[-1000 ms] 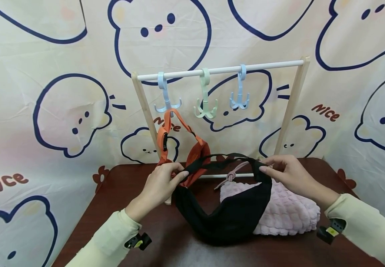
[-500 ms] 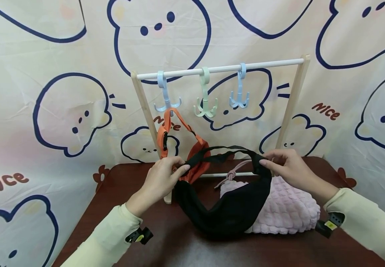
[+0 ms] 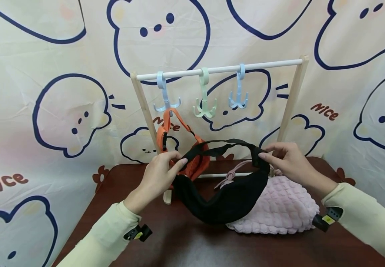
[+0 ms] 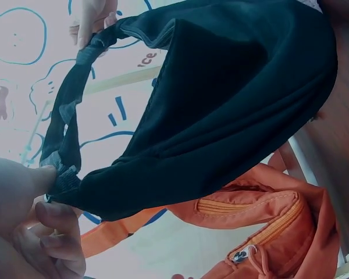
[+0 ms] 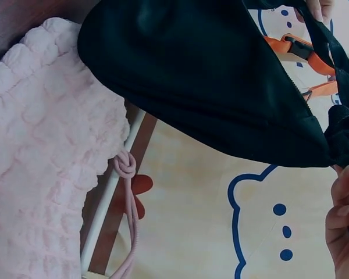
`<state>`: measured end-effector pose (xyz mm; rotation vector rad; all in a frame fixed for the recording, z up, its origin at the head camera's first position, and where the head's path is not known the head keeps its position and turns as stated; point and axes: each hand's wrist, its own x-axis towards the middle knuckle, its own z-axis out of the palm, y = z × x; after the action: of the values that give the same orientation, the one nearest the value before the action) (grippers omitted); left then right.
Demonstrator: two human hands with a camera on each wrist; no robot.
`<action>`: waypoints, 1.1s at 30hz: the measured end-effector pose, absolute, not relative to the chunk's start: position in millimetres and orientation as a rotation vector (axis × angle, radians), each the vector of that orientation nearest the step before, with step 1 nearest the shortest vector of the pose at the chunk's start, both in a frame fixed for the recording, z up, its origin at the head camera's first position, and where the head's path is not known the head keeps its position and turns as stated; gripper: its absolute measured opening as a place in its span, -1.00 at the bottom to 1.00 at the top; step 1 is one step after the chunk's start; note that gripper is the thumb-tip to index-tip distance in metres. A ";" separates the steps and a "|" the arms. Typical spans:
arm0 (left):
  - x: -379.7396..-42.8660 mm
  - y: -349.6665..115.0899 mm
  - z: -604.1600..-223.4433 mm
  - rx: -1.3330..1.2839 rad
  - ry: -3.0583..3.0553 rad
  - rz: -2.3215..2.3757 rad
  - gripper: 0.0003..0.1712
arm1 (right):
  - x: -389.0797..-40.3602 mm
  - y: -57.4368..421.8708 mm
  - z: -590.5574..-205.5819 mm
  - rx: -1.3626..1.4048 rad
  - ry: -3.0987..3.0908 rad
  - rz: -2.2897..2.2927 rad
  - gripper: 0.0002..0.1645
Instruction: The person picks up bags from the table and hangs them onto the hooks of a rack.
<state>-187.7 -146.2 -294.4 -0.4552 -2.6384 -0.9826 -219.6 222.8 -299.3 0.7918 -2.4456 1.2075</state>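
A black zippered sling bag (image 3: 222, 202) hangs between my two hands above the table, its body sagging and its strap (image 3: 225, 142) arching up behind. My left hand (image 3: 159, 172) pinches the bag's left end where strap and body meet; the left wrist view shows thumb and fingers on that end. My right hand (image 3: 289, 163) pinches the opposite end. Behind the left hand, an orange bag (image 4: 267, 226) hangs by its strap from the left blue hook (image 3: 166, 98). A pink quilted bag (image 3: 279, 207) with a knotted cord (image 5: 125, 165) lies on the table, partly covered by the black bag.
A rack with a white rail (image 3: 219, 69) and wooden posts (image 3: 292, 96) stands at the back of the brown table (image 3: 139, 244). A green hook (image 3: 205, 98) and another blue hook (image 3: 239, 91) hang from the rail, with nothing on them. A patterned cloth is behind.
Both hands have risen a little, lifting the black bag off the table area. More of the pink bag now shows beneath it. The orange bag stays on its hook.
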 end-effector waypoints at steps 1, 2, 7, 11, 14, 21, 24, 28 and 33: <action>-187.8 -145.9 -294.0 -0.455 -2.635 -0.986 -0.82 | -220.3 222.0 -298.8 0.785 -2.442 1.204 -0.90; -188.2 -145.8 -293.9 -0.458 -2.631 -0.984 -0.82 | -221.2 221.1 -298.3 0.777 -2.440 1.202 -0.89; -189.5 -144.9 -290.1 -0.484 -2.597 -0.984 -0.83 | -224.2 214.7 -294.7 0.750 -2.417 1.223 -0.84; -190.3 -146.0 -288.5 -0.494 -2.579 -0.997 -0.84 | -225.8 210.6 -293.3 0.755 -2.396 1.225 -0.84; -190.5 -146.9 -287.1 -0.487 -2.570 -0.993 -0.83 | -228.0 209.2 -292.7 0.760 -2.379 1.222 -0.86; -190.0 -147.3 -281.9 -0.485 -2.551 -0.999 -0.80 | -231.7 206.6 -288.0 0.777 -2.332 1.263 -0.89; -190.2 -147.6 -280.4 -0.494 -2.539 -1.001 -0.79 | -232.5 204.9 -285.9 0.778 -2.322 1.263 -0.88; -190.0 -147.6 -278.2 -0.489 -2.534 -1.001 -0.79 | -233.4 202.6 -283.7 0.780 -2.314 1.252 -0.88; -189.7 -147.8 -275.7 -0.476 -2.537 -1.013 -0.80 | -233.9 200.1 -280.9 0.777 -2.310 1.225 -0.87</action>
<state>-189.7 -147.8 -275.7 -0.4757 -2.5371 -1.0134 -233.9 200.1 -280.9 0.7773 -2.3101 1.2251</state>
